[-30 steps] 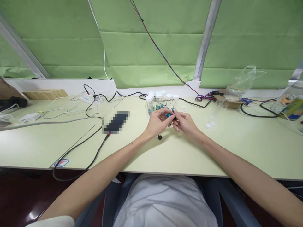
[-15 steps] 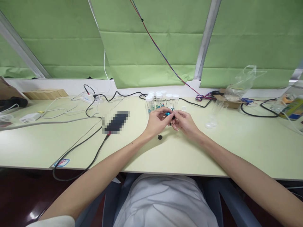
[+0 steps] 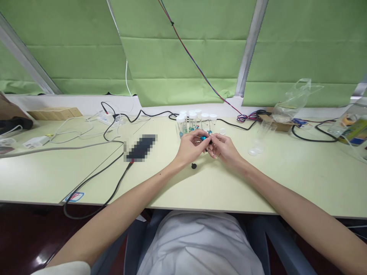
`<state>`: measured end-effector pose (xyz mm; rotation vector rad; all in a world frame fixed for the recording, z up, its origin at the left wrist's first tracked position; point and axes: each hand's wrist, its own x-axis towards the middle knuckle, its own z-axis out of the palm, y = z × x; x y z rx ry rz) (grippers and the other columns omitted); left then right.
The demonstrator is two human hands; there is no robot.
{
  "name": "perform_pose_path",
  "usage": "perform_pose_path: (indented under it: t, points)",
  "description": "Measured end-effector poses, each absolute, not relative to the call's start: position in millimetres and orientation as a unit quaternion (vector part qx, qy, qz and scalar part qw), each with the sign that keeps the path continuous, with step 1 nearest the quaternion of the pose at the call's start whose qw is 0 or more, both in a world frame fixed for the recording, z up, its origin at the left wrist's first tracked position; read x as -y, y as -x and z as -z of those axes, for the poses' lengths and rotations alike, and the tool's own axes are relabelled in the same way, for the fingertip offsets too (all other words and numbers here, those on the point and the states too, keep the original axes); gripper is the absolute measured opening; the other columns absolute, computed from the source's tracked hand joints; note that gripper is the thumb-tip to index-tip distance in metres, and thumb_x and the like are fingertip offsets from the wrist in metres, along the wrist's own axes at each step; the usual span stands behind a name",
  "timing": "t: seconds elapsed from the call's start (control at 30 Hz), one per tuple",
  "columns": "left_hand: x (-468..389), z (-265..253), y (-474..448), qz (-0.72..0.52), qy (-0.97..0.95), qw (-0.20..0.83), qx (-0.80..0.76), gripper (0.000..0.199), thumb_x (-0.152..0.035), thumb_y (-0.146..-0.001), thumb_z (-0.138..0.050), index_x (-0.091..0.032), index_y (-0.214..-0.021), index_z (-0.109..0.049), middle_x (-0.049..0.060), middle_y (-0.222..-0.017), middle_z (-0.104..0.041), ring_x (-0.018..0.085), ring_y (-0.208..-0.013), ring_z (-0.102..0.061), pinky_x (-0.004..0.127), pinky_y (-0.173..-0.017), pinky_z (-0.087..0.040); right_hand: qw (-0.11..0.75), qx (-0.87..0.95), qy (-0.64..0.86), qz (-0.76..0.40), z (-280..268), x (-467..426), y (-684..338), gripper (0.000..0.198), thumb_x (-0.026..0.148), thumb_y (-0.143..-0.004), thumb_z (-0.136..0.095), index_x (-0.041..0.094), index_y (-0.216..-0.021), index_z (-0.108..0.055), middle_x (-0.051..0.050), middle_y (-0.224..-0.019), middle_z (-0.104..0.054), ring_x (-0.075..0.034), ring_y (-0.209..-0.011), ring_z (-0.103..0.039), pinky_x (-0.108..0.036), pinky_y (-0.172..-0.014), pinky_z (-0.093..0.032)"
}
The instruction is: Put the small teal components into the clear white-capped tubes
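Note:
My left hand (image 3: 190, 148) and my right hand (image 3: 226, 149) meet above the middle of the table, both with their fingers pinched together. Between the fingertips of the left is a small shiny blue piece (image 3: 203, 138) with a thin wire-like stem; its exact kind is too small to tell. A black part (image 3: 210, 141) sits against the right fingertips, partly hidden by them. Just behind the hands stand several clear tubes with white caps (image 3: 192, 116), holding small blue and green pieces. Below the left hand a small round black piece (image 3: 194, 166) lies on the table.
To the left lies a dark pixelated phone-like device (image 3: 142, 148) with a black cable (image 3: 117, 187). Clear tubes (image 3: 259, 141) lie at right, near an open cardboard box (image 3: 279, 125) with a plastic bag. A white cap (image 3: 223, 131) rests behind my right hand. Wooden blocks (image 3: 56, 114) are far left.
Almost nothing differs. Both hands keep the same pinch on the small blue piece and the black part, with at most a slight shift of the fingers.

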<state>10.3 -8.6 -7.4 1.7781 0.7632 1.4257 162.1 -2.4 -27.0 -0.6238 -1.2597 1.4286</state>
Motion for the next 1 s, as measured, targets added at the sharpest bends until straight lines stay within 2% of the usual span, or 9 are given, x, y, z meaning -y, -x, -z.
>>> perform_pose_path:
  t: [0.47, 1.0]
  points:
    - [7.8, 9.8, -10.7, -0.544, -0.708, 0.343, -0.291, 0.018, -0.033, -0.083, -0.071, -0.015, -0.083, -0.067, 0.003, -0.082, -0.065, 0.008, -0.055, -0.061, 0.021, -0.049, -0.051, 0.541, 0.538, 0.270, -0.587, 26.9, 2.2, -161.9, 0.047, 0.059, -0.076, -0.076, 0.016, -0.071, -0.059, 0.006, -0.051, -0.046, -0.008, -0.038, -0.049, -0.019, -0.033, -0.033]
    - [8.5, 10.5, -10.8, -0.539, -0.727, 0.310, -0.292, 0.015, -0.030, -0.085, -0.068, -0.016, -0.082, -0.066, 0.003, -0.081, -0.065, 0.009, -0.058, -0.063, 0.021, -0.051, -0.052, 0.540, 0.551, 0.283, -0.571, 24.2, 5.3, -160.6, 0.048, 0.061, -0.077, -0.075, 0.016, -0.068, -0.059, 0.006, -0.047, -0.044, -0.008, -0.035, -0.048, -0.019, -0.031, -0.030]
